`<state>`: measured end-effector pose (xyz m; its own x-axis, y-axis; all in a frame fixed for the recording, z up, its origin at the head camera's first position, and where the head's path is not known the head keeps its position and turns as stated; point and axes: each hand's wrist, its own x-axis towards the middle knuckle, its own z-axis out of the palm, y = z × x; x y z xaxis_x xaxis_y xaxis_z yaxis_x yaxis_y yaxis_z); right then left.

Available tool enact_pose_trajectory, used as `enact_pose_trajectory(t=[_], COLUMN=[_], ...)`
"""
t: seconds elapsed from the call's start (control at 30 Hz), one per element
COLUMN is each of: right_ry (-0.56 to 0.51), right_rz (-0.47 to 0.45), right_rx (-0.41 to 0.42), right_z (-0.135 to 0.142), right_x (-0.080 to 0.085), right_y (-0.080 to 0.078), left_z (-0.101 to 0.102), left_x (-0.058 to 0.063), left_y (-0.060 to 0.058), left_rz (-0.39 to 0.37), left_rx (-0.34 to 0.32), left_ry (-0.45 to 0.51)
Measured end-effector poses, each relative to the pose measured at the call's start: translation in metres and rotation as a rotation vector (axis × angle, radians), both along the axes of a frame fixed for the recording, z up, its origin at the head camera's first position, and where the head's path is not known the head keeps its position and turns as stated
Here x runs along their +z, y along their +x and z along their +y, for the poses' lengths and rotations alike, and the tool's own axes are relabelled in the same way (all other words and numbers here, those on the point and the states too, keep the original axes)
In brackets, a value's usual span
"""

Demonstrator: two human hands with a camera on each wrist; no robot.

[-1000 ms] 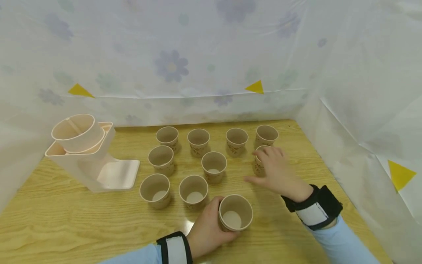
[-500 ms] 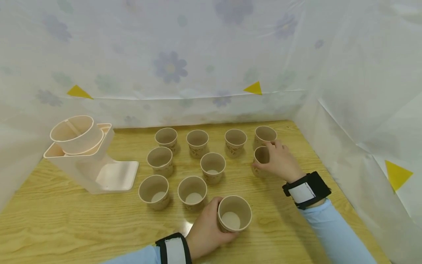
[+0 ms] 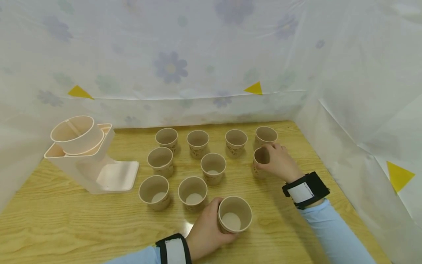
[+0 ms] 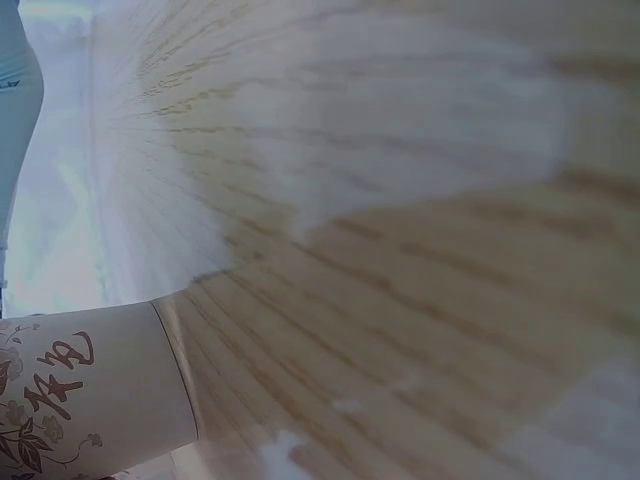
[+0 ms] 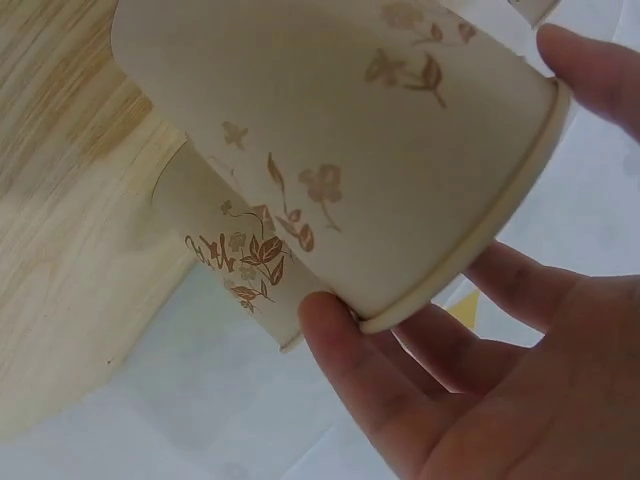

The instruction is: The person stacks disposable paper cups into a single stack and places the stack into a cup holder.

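Note:
My left hand (image 3: 208, 230) holds a beige paper cup (image 3: 242, 214) near the front middle, its fingers and thumb around the side. A second rim line shows just under that cup's lip. At the right, my right hand (image 3: 280, 163) grips another paper cup (image 3: 259, 168) by its rim, thumb on the near side and fingers across the top. The right wrist view shows this cup (image 5: 380, 170) up close, brown flowers printed on it, with the fingertips (image 5: 330, 310) at its rim. In the left wrist view, a printed cup (image 4: 110, 390) shows at the lower left; the left hand is out of that frame.
Several more upright paper cups stand in loose rows, among them a front-left cup (image 3: 155, 190), a middle cup (image 3: 213, 167) and a back-right cup (image 3: 265, 135). A pale pink stand with a round container (image 3: 79, 139) is at the left. White sheeting (image 3: 211, 66) encloses the wooden table (image 3: 82, 227).
My right hand has come down onto the right-hand cup and now grips its rim, after hovering over it a second ago. The left hand and its cup stay in place.

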<state>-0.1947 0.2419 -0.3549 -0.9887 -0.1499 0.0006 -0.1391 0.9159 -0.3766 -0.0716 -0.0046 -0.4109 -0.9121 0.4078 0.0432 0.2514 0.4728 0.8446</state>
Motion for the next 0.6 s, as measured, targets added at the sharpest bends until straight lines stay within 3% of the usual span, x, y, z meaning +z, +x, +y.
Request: enact_pose_trajectory(t=[0.23, 0.4, 0.6], right_ry=[-0.005, -0.027, -0.065], right_rz=[0.041, 0.141, 0.319], right_rx=[0.049, 0.144, 0.355], right_z=[-0.005, -0.018, -0.032], right_x=[0.013, 0.05, 0.093], right_y=[0.011, 0.036, 0.079], left_z=[0.0, -0.001, -0.001], left_x=[0.0, 0.0, 0.0], left_y=[0.0, 0.0, -0.001], left_rz=[-0.003, 0.0, -0.005], left_rx=[-0.001, -0.011, -0.019], left_ry=[0.0, 0.01, 0.024])
